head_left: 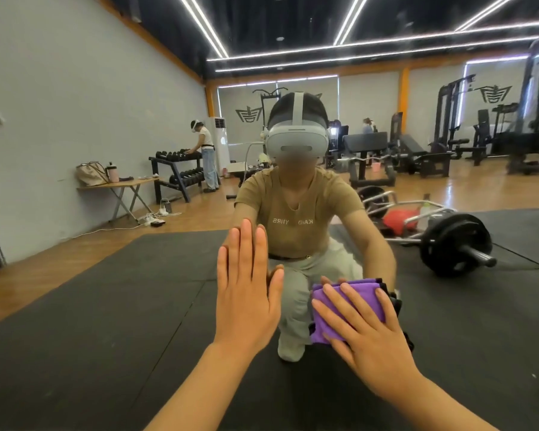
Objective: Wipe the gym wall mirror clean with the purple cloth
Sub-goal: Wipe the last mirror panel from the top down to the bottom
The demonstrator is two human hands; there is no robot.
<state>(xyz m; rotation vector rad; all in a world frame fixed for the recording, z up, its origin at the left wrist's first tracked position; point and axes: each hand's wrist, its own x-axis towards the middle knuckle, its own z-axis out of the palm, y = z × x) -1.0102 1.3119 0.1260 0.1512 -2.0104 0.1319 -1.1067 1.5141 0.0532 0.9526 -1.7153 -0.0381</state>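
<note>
Head view looks straight at a big mirror that fills the whole picture. Far off to the left of the left hand, the mirror shows a folding table with a bag on it, and a rack of dumbbells with a person bent over it. The left hand is flat on the glass, fingers straight and close together, holding nothing. Its own copy in the mirror touches it fingertip to fingertip. Just to the right of it the mirror shows the crouching person in a tan shirt with a headset on. Next comes the right hand, lower than the left one. Its fingers are spread out straight and they press the purple cloth flat against the mirror. The cloth is folded and sticks out above and to the left of the fingers. Up and to the right of that hand, the mirror shows a barbell lying on a black mat.
</note>
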